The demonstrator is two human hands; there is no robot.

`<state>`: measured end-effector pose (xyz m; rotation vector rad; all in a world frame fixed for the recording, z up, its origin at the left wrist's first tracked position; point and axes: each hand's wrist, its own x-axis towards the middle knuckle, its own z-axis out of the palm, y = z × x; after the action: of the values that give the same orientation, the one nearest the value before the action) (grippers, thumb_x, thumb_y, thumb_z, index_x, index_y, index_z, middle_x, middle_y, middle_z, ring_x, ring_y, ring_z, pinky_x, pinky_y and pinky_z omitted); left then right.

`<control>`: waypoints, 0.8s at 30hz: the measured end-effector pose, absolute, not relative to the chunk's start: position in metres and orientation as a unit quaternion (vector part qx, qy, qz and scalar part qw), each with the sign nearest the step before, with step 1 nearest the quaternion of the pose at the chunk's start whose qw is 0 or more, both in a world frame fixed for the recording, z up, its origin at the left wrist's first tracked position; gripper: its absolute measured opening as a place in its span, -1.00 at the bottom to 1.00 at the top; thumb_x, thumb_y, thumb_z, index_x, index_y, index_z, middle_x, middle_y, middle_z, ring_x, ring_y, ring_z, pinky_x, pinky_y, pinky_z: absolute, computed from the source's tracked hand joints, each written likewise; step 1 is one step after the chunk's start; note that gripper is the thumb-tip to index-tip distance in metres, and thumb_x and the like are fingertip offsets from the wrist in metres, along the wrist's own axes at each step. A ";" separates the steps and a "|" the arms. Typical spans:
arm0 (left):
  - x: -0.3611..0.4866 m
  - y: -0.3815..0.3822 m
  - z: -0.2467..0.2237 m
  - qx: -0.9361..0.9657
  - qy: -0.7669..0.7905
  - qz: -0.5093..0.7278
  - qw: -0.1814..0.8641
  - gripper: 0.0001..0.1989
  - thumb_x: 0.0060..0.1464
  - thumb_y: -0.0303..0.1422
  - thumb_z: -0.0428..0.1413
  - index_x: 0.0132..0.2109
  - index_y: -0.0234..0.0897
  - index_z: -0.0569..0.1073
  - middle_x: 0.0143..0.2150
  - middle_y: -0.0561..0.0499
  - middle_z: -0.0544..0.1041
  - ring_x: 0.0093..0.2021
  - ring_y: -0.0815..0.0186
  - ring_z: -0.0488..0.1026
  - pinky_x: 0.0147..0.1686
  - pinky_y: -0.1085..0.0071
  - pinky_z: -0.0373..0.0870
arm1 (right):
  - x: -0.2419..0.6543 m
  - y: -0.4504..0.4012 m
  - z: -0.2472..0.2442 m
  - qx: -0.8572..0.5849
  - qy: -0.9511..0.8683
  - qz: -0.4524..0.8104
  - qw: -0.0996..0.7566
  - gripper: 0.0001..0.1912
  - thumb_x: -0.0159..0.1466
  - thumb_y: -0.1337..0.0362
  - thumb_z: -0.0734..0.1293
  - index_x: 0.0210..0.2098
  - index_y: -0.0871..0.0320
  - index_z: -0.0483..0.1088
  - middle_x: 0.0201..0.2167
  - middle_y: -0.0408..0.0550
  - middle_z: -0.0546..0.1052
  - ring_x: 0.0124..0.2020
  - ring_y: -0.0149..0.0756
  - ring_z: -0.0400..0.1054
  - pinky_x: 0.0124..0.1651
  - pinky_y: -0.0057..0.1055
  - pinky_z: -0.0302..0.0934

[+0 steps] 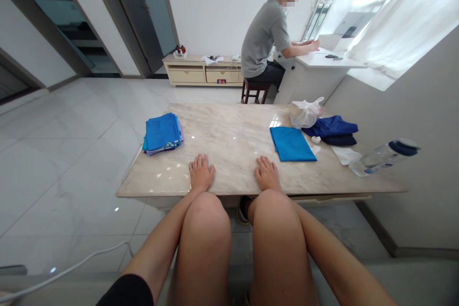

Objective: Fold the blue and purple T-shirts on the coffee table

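Observation:
My left hand (201,173) lies flat on the near edge of a beige marble table (233,153), fingers spread and holding nothing. My right hand (267,174) rests the same way, also empty. Closest to my right hand is a folded turquoise-blue cloth (292,144), a short distance ahead and to the right. Ahead and left of my left hand sits a stack of folded blue cloths (162,133), with purple edges showing beneath. Neither hand touches any cloth.
Farther right on the table lie a white plastic bag (304,113), a crumpled navy garment (330,126), a white tissue (346,155) and a plastic water bottle (383,158) on its side. Beyond, a seated person (263,40) works at a white desk (315,60).

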<state>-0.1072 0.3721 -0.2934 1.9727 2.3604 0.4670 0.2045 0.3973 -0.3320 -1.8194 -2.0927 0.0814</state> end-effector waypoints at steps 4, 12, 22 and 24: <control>-0.107 0.372 -0.292 0.634 0.759 0.147 0.014 -0.37 0.49 -0.21 -0.04 0.55 -0.39 0.38 0.64 -0.35 0.29 0.64 -0.10 0.20 0.64 -0.15 0.03 | 0.204 0.397 -0.331 -0.645 -0.743 0.037 0.177 -0.41 0.56 0.25 0.16 0.50 0.22 0.41 0.62 0.15 0.29 0.65 -0.03 0.10 0.66 0.03 -0.11; -0.107 0.372 -0.293 0.632 0.760 0.148 0.016 -0.37 0.49 -0.21 -0.03 0.55 -0.37 0.38 0.64 -0.34 0.29 0.64 -0.10 0.20 0.64 -0.14 0.03 | 0.204 0.396 -0.329 -0.644 -0.742 0.035 0.180 -0.41 0.56 0.24 0.16 0.50 0.21 0.42 0.61 0.17 0.31 0.65 -0.01 0.11 0.65 0.02 -0.10; -0.107 0.373 -0.294 0.633 0.760 0.148 0.013 -0.37 0.48 -0.21 -0.03 0.55 -0.38 0.39 0.64 -0.36 0.29 0.64 -0.10 0.20 0.64 -0.16 0.02 | 0.203 0.396 -0.328 -0.648 -0.739 0.039 0.180 -0.41 0.55 0.26 0.19 0.51 0.16 0.42 0.61 0.15 0.31 0.64 -0.02 0.11 0.65 0.02 -0.11; -0.107 0.374 -0.295 0.630 0.762 0.149 0.008 -0.37 0.48 -0.20 -0.05 0.54 -0.38 0.39 0.63 -0.36 0.29 0.64 -0.10 0.20 0.64 -0.16 0.02 | 0.203 0.397 -0.326 -0.646 -0.740 0.044 0.182 -0.41 0.55 0.26 0.18 0.50 0.15 0.42 0.61 0.12 0.31 0.64 -0.02 0.11 0.65 0.02 -0.11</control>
<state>-0.1072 0.3743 -0.2951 1.9697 2.3822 0.4664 0.2025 0.3966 -0.3260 -1.8231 -2.0905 0.1233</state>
